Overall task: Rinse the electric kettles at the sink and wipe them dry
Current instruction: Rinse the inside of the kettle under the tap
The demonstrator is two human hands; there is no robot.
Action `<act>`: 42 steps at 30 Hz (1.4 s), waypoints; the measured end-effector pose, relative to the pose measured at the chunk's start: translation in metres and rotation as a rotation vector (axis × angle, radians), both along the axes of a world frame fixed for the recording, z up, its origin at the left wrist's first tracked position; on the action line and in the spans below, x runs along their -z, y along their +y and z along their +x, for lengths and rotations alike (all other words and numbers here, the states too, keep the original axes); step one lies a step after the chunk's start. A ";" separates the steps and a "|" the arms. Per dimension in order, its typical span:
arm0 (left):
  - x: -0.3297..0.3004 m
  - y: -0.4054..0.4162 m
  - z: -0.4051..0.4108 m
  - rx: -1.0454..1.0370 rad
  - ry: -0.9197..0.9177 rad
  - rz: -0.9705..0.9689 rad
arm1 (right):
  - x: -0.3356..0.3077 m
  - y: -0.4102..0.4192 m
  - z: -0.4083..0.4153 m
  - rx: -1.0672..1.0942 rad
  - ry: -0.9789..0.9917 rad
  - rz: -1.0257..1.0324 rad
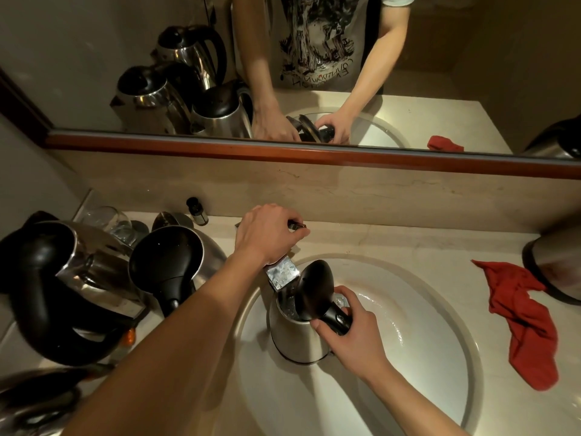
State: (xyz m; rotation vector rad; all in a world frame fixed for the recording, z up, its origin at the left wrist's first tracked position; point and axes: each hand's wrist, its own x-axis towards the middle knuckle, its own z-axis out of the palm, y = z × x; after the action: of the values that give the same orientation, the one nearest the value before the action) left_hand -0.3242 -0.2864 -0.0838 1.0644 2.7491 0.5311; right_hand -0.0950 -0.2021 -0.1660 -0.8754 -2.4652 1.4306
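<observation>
Over sink (440,357) | right hand (355,338) grips kettle (298,335) handle | left hand (267,234) grips tap lever | no legible labels

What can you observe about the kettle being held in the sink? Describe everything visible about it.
The kettle has a shiny, steel-looking body with a dark band round its base. Its black lid is hinged open and stands up, showing the wet inside. It sits upright within the white sink, its mouth right under the metal faucet spout. The right hand grips its black handle; the left hand holds the faucet lever.
</observation>
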 end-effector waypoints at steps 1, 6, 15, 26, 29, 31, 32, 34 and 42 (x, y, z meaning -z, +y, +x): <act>0.000 0.000 0.000 0.000 0.001 0.001 | 0.000 0.000 0.000 0.002 -0.001 -0.006; -0.001 0.000 0.000 0.002 0.014 -0.002 | 0.003 0.002 0.000 0.009 -0.015 -0.048; 0.002 0.001 0.000 -0.004 0.003 0.007 | 0.002 0.003 0.000 0.007 -0.024 -0.041; 0.000 0.002 0.002 -0.005 0.014 0.016 | 0.001 0.001 0.002 -0.009 -0.004 -0.031; 0.000 0.001 0.002 -0.007 0.020 0.020 | 0.000 -0.001 0.002 -0.008 -0.006 -0.026; 0.000 0.001 0.002 -0.007 0.022 0.018 | 0.000 -0.001 0.002 -0.008 -0.011 -0.017; 0.000 0.001 0.002 -0.006 0.024 0.017 | 0.000 -0.001 0.002 -0.008 -0.014 -0.013; 0.000 0.001 0.002 -0.008 0.023 0.018 | 0.000 -0.001 0.002 -0.009 -0.016 -0.004; 0.000 0.001 0.002 -0.007 0.023 0.022 | 0.001 -0.001 0.002 -0.007 -0.007 -0.008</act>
State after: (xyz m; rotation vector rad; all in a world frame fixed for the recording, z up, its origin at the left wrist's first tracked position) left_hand -0.3221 -0.2853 -0.0835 1.0724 2.7747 0.5543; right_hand -0.0929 -0.2030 -0.1668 -0.8748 -2.4719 1.4427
